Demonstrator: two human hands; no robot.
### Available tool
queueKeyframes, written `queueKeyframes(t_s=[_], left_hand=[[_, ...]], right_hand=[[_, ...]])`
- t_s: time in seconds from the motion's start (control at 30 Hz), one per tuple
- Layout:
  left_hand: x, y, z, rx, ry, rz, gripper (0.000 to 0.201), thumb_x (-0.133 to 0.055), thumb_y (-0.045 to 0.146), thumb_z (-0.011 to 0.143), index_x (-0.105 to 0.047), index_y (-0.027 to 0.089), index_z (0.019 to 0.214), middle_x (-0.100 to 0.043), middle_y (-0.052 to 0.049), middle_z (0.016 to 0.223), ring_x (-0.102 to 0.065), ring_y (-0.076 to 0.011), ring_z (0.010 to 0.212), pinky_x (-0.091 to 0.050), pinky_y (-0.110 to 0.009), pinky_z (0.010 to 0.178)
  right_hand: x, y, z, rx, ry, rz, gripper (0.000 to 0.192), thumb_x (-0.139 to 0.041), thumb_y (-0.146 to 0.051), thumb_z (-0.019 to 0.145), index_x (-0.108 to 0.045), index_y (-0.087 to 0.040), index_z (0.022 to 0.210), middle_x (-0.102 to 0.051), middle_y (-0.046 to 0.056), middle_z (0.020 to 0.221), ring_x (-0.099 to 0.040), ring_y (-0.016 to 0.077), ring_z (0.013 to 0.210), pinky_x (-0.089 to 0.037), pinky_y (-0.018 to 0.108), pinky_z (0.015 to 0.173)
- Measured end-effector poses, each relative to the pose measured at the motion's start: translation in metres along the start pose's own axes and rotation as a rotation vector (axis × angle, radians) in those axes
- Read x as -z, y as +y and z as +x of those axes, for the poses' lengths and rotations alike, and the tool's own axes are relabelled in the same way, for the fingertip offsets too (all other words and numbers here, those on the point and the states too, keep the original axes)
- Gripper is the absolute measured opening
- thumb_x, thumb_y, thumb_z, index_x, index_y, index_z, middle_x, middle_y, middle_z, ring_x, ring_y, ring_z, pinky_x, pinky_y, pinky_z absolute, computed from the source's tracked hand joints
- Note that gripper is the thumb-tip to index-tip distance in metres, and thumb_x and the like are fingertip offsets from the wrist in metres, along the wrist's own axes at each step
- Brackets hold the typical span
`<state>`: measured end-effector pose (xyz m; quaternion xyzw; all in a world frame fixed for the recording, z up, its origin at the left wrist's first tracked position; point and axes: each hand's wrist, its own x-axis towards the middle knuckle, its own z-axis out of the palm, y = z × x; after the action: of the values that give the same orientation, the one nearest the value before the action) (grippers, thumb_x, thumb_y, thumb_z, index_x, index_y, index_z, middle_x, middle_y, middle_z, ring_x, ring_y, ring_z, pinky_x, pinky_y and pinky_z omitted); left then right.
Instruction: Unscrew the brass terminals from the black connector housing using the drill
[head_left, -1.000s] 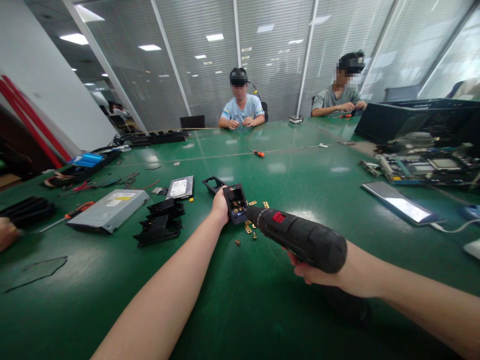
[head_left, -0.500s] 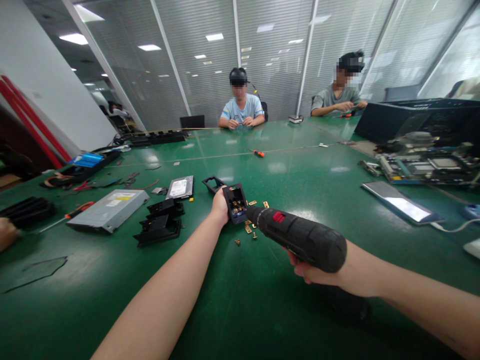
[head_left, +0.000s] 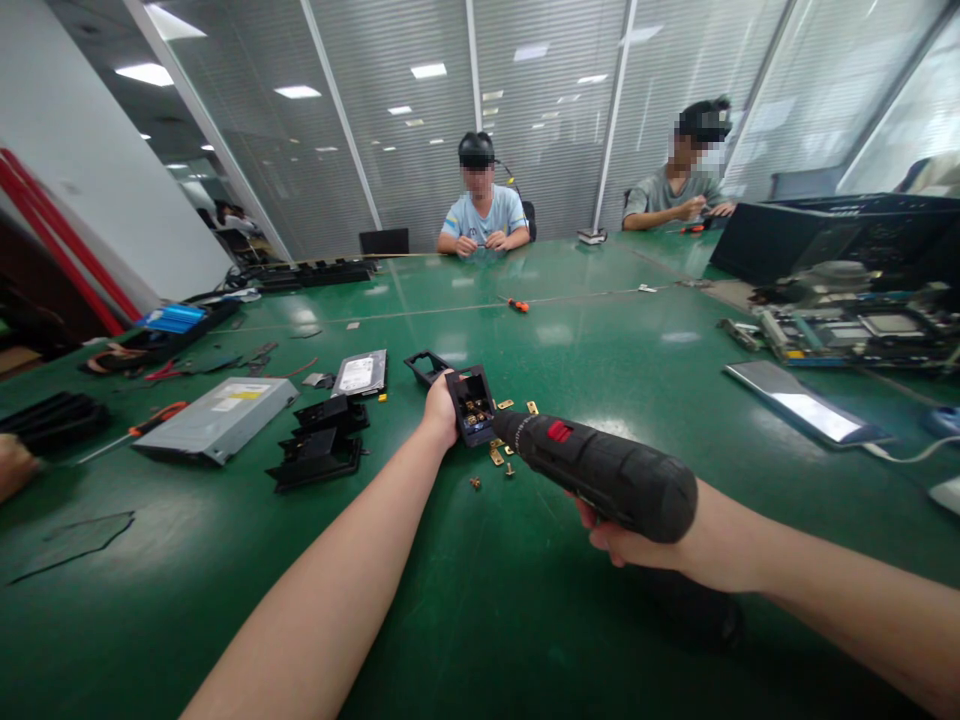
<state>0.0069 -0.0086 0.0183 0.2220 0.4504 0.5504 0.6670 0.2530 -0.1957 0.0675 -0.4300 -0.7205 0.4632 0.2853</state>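
My left hand (head_left: pixel 441 410) grips a small black plastic socket housing (head_left: pixel 472 402) with brass contacts inside, held on the green table (head_left: pixel 480 600). My right hand (head_left: pixel 626 540) holds a black electric screwdriver (head_left: pixel 600 472) with a red switch; its tip points into the housing. Loose brass pieces and screws (head_left: pixel 501 456) lie on the table right beside the housing. An empty black frame (head_left: pixel 425 365) sits just behind my left hand.
Black plastic parts (head_left: pixel 319 445), a grey optical drive (head_left: pixel 217 420) and a hard drive (head_left: pixel 361 374) lie to the left. A phone (head_left: pixel 802 402), circuit boards (head_left: pixel 847 335) and a computer case (head_left: pixel 825 235) are on the right. Two people sit across the table; another person's hand (head_left: pixel 13 465) shows at the left edge.
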Motion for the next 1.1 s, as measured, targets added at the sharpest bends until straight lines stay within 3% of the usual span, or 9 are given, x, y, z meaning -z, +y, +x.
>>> queueKeyframes(t_s=[0.2, 0.37, 0.53, 0.83, 1.1], left_hand=[[-0.002, 0.001, -0.003, -0.009, -0.007, 0.041, 0.027, -0.051, 0.031, 0.085, -0.071, 0.015, 0.094, -0.062, -0.004, 0.057, -0.061, -0.0250, 0.051, -0.054, -0.038, 0.060], [-0.002, 0.001, -0.003, -0.010, -0.004, 0.042, 0.026, -0.050, 0.032, 0.086, -0.070, 0.017, 0.091, -0.061, -0.004, 0.057, -0.061, -0.0253, 0.051, -0.054, -0.039, 0.060], [-0.001, -0.001, -0.001, -0.005, 0.011, 0.016, 0.023, -0.052, 0.033, 0.084, -0.069, 0.017, 0.087, -0.063, -0.004, 0.058, -0.060, -0.0247, 0.050, -0.054, -0.038, 0.058], [-0.003, -0.002, -0.004, -0.042, 0.022, 0.017, 0.017, -0.054, 0.032, 0.084, -0.062, 0.021, 0.073, -0.065, -0.004, 0.060, -0.062, -0.0237, 0.050, -0.053, -0.035, 0.056], [-0.005, -0.006, -0.009, -0.058, 0.033, 0.007, 0.015, -0.057, 0.032, 0.081, -0.061, 0.021, 0.071, -0.063, -0.002, 0.057, -0.059, -0.0211, 0.046, -0.049, -0.032, 0.050]], right_hand=[[-0.001, 0.009, -0.001, -0.006, 0.002, -0.027, 0.052, -0.080, -0.020, 0.082, -0.068, -0.022, 0.133, -0.074, 0.000, 0.085, -0.066, 0.0159, 0.063, -0.053, 0.028, 0.057], [-0.001, 0.011, -0.002, -0.011, 0.020, -0.058, 0.029, -0.079, -0.030, 0.081, -0.070, -0.019, 0.107, -0.073, 0.003, 0.087, -0.067, 0.0170, 0.065, -0.055, 0.030, 0.059], [-0.001, 0.011, -0.004, 0.010, 0.018, -0.046, 0.021, -0.076, -0.037, 0.082, -0.067, -0.021, 0.091, -0.072, 0.003, 0.081, -0.066, 0.0187, 0.065, -0.056, 0.032, 0.058], [-0.002, 0.021, -0.008, -0.021, 0.047, -0.090, 0.030, -0.078, -0.046, 0.083, -0.069, -0.023, 0.099, -0.074, 0.005, 0.085, -0.068, 0.0211, 0.067, -0.056, 0.033, 0.058], [-0.003, 0.005, -0.005, 0.049, 0.029, -0.136, 0.024, -0.080, -0.039, 0.084, -0.066, -0.022, 0.093, -0.073, 0.003, 0.082, -0.067, 0.0192, 0.066, -0.057, 0.033, 0.060]])
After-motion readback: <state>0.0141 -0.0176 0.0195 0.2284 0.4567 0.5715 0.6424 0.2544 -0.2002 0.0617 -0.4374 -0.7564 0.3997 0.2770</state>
